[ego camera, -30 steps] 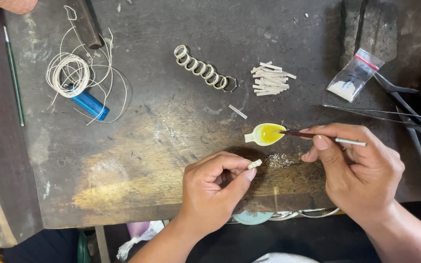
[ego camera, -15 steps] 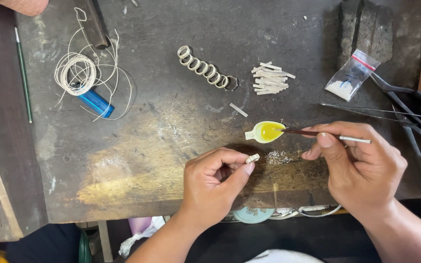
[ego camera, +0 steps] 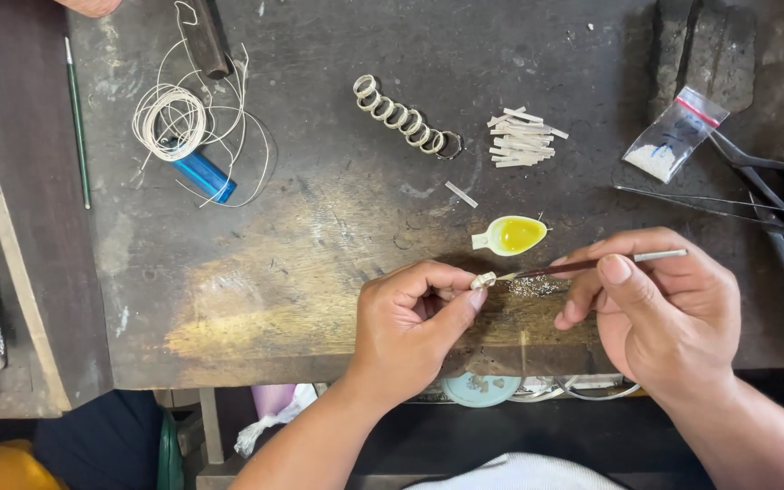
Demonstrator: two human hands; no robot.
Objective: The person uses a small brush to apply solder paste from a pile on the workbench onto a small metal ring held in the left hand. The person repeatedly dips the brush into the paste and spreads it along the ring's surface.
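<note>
Leftmost, far: coil of white wire (ego camera: 171, 118) over a blue cylinder (ego camera: 203, 175) on your workbench (ego camera: 256, 272). Centre, far: row of metal rings (ego camera: 403, 116); heap of pale strips (ego camera: 524, 138). Near centre: your left hand (ego camera: 410, 322), fingertips pinching a small pale metal piece (ego camera: 483, 280), dull and stubby. Just right: thin brush (ego camera: 583, 266), tip touching it, gripped by your right hand (ego camera: 664, 304). Just beyond: small dish of yellow liquid (ego camera: 512, 235). Far right: plastic bag (ego camera: 673, 136).
</note>
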